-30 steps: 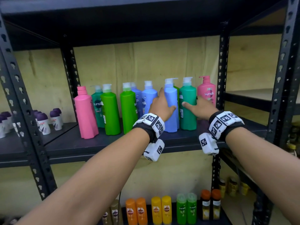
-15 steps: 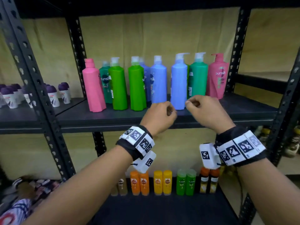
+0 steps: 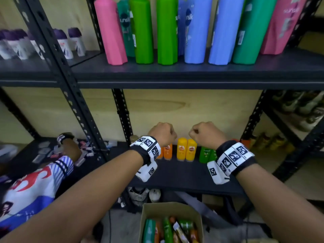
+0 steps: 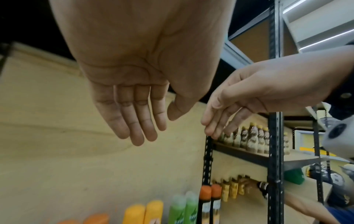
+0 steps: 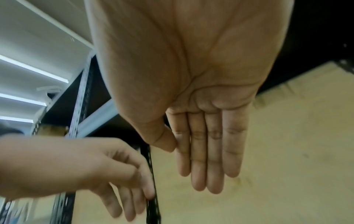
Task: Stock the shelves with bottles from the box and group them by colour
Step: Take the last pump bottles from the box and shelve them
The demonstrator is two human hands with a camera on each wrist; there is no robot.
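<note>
Both of my hands have come down from the upper shelf [image 3: 175,74], where a second ago they rested against the tall blue bottles [image 3: 206,32], and they now hang in front of the lower shelf [image 3: 184,174]. My left hand [image 3: 162,133] and right hand [image 3: 206,135] sit side by side, a gap between them, holding nothing. From the head view they look like loose fists, but the wrist views show the left fingers [image 4: 134,121] and the right fingers [image 5: 206,151] hanging straight and relaxed, palms bare.

Just beyond my knuckles, toward 12 o'clock, stand the small bottles on the lower shelf: orange ones [image 3: 166,151] partly behind my left wrist, a yellow pair [image 3: 186,149] showing in the gap between my hands, green ones [image 3: 206,155] partly behind my right wrist. None of them touches my hands.

At 6 o'clock, well below my forearms, is the cardboard box [image 3: 150,213] on the floor, open, with green and orange bottles lying in it. At 12 o'clock high, pink, green and blue bottles stand upright in a row on the upper shelf. At 9 o'clock another person's hand [image 3: 70,148] reaches into the neighbouring bay.
</note>
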